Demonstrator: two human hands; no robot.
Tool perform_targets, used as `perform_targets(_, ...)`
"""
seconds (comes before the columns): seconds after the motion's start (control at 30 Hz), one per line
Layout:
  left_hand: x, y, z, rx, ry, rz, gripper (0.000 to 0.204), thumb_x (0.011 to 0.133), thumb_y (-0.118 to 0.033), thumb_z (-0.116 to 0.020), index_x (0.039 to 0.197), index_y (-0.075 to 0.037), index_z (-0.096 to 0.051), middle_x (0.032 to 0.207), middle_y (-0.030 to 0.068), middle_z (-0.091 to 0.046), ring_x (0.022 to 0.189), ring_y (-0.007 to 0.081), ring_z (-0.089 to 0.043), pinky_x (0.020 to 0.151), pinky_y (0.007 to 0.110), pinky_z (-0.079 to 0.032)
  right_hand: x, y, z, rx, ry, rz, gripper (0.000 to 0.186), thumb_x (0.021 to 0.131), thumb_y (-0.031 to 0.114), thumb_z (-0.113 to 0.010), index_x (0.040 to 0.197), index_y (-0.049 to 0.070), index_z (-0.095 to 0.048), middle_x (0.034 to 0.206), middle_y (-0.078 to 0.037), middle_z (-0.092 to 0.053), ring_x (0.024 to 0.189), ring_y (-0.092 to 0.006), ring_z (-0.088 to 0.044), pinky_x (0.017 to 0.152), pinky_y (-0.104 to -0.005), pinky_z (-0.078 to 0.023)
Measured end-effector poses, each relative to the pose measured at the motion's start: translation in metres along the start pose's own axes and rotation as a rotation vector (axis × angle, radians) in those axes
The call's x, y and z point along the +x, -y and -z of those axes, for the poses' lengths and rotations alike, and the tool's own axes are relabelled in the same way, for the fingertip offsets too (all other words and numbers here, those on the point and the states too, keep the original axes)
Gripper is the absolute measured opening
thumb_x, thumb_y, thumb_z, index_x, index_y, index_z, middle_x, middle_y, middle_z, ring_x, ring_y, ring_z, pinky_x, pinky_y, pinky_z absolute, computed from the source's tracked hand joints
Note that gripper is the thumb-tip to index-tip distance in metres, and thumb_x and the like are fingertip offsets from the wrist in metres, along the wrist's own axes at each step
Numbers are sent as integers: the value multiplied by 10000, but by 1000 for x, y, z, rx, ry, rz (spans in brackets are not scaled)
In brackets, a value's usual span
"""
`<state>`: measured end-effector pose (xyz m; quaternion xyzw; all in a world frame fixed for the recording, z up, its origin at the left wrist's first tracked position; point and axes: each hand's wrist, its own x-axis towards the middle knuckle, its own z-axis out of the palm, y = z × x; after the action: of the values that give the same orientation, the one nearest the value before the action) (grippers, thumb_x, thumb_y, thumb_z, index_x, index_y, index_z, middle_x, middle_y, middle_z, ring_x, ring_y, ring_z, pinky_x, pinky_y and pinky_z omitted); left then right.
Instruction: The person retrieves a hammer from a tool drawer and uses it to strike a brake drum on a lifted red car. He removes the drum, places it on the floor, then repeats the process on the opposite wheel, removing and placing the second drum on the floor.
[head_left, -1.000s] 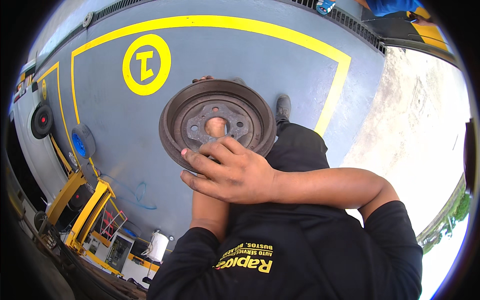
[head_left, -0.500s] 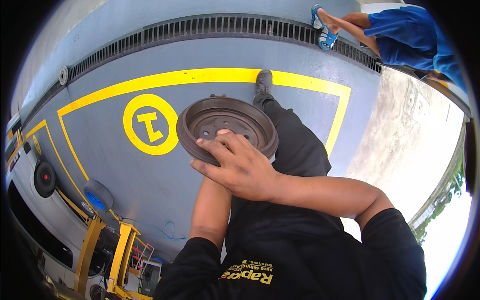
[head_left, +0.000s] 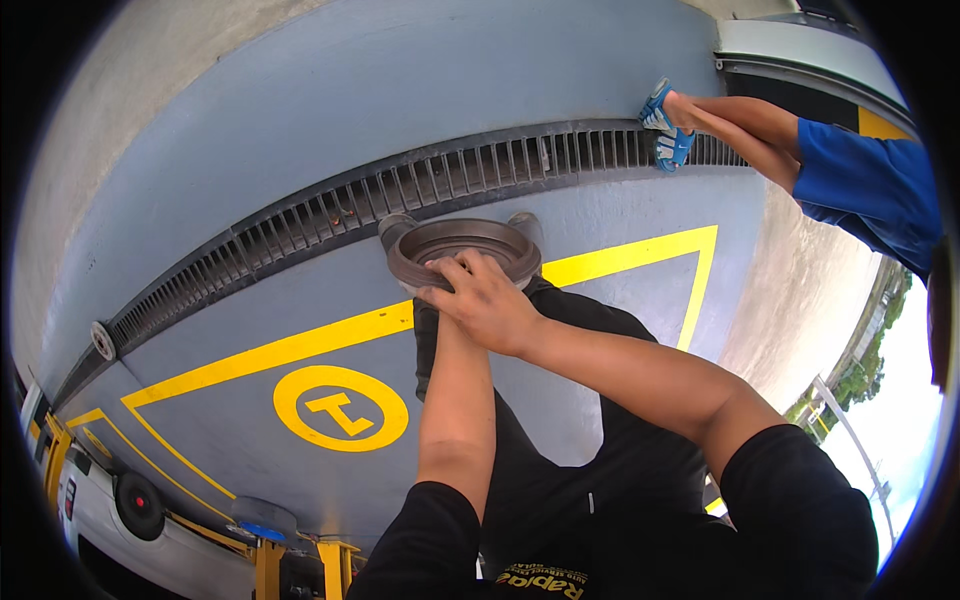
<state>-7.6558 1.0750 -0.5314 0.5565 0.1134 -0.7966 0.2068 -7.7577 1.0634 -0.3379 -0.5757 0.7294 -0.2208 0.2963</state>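
A rusty brown brake drum [head_left: 470, 238], its open side up, is held out in front of me above the floor. My right hand [head_left: 487, 305] lies over its near rim, fingers bent over the edge and reaching inside. The left forearm [head_left: 456, 400] runs up to the drum's underside and passes beneath my right wrist. My left hand is mostly hidden there, under the drum and behind the right hand, bearing the drum from below. My dark shoes show partly past the drum's far side.
A slotted drain grate [head_left: 330, 208] crosses the floor ahead. At the far right stands a person in blue shorts [head_left: 870, 185] and blue sandals. Yellow lines and a yellow floor circle [head_left: 290, 400] are to the left. A round metal disc [head_left: 102, 341], a white vehicle [head_left: 115, 525] and yellow posts [head_left: 268, 570] lie farther left.
I have stepped forward, nearer the drain grate. The drum is now seen at a flatter angle and farther from my body, still in both hands. My second shoe has come into view.
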Motion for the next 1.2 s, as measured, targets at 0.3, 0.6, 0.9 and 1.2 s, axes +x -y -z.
perform_targets(0.3, 197, -16, -5, 75, -184, 21, 671, 1079, -608, -245, 1505, -132, -451, 1553, 119, -431, 1465, 308, -372, 1204, 557, -298, 114, -223, -71, 62, 113, -227, 577, 818, 94, -740, 1376, 152, -606, 1337, -89, -602, 1231, -353, -521, 1087, -449, -454)
perform_targets(0.6, 202, -17, -21, 335, -98, 133, 942, 1008, -677, -472, 1574, 26, -203, 1631, 204, -256, 1524, 361, -277, 1246, 582, -253, 183, -358, -121, -46, 241, -274, 636, 815, 303, -835, 1381, 120, -612, 1309, -131, -653, 1217, -383, -605, 1071, -460, -473)
perform_targets(0.9, 195, -44, -18, 224, -130, 306, 922, 1033, -676, -392, 1561, 61, -230, 1662, 201, -193, 1472, 437, -351, 1240, 590, -267, 178, -321, -87, -155, 420, -445, 669, 766, 187, -856, 1371, 143, -573, 1290, -151, -665, 1227, -394, -604, 1066, -462, -477)
perform_targets(1.2, 130, -96, -6, 661, -10, 525, 768, 999, -703, -433, 1521, -139, -432, 1517, 122, -511, 1350, 351, -540, 1118, 558, -417, -10, -167, -134, -183, 352, -236, 724, 749, 209, -844, 1399, 168, -527, 1193, -31, -591, 1104, -241, -529, 946, -436, -359)
